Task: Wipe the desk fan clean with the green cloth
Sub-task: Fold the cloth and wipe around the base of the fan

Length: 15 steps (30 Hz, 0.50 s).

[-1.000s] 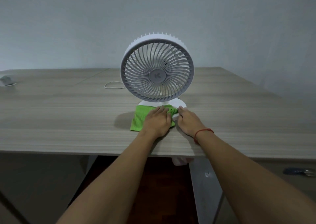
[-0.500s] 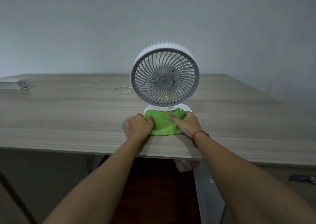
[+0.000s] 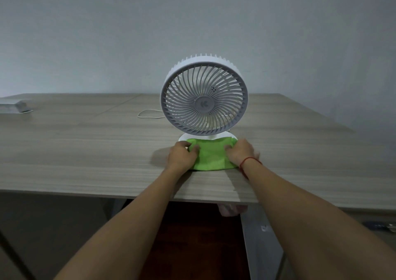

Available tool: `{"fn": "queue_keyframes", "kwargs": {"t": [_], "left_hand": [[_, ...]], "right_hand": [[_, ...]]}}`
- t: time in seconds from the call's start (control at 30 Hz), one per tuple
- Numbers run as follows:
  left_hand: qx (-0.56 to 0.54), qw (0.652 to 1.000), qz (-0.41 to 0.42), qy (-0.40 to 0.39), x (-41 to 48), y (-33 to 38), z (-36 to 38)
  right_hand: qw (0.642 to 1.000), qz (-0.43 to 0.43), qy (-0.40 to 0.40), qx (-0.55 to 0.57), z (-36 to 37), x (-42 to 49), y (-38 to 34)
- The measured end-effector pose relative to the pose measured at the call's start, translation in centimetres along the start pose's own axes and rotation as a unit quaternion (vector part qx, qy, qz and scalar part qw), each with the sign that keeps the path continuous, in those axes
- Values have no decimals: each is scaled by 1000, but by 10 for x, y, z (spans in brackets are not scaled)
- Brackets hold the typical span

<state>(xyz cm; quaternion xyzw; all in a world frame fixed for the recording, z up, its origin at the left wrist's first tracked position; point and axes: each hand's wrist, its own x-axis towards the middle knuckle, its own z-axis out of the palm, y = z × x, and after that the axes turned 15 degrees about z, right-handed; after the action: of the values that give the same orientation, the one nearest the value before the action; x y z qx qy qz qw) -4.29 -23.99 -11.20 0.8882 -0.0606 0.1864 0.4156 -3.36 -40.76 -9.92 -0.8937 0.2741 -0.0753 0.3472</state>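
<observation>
In the head view, just right of centre, the left hand (image 3: pixel 182 154) and right hand (image 3: pixel 241 151) each pinch, fingers curled, one side of the green cloth (image 3: pixel 211 156). The cloth is spread over the front of the base of the desk fan (image 3: pixel 204 100). A hard tug toward the lower frame could probably slide or tip the upright fan on the tabletop (image 3: pixel 85 147).

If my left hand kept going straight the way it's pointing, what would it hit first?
The green cloth, whose left edge the left hand grips. Just behind that, probably the desk fan's white base, though depth is hard to judge here.
</observation>
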Motion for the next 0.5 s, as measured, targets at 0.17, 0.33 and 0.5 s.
{"fn": "queue_keyframes", "kwargs": {"t": [0.17,0.33,0.5], "left_hand": [[121,990,33,60,4,-22,-13],[162,984,73,-29,8,-26,-8],[152,984,60,-65,7,-24,-10]], "right_hand": [[992,-36,114,-48,9,-14,1],[970,-189,92,-125,26,-25,-2],[933,-317,29,-165,33,-31,-8]]}}
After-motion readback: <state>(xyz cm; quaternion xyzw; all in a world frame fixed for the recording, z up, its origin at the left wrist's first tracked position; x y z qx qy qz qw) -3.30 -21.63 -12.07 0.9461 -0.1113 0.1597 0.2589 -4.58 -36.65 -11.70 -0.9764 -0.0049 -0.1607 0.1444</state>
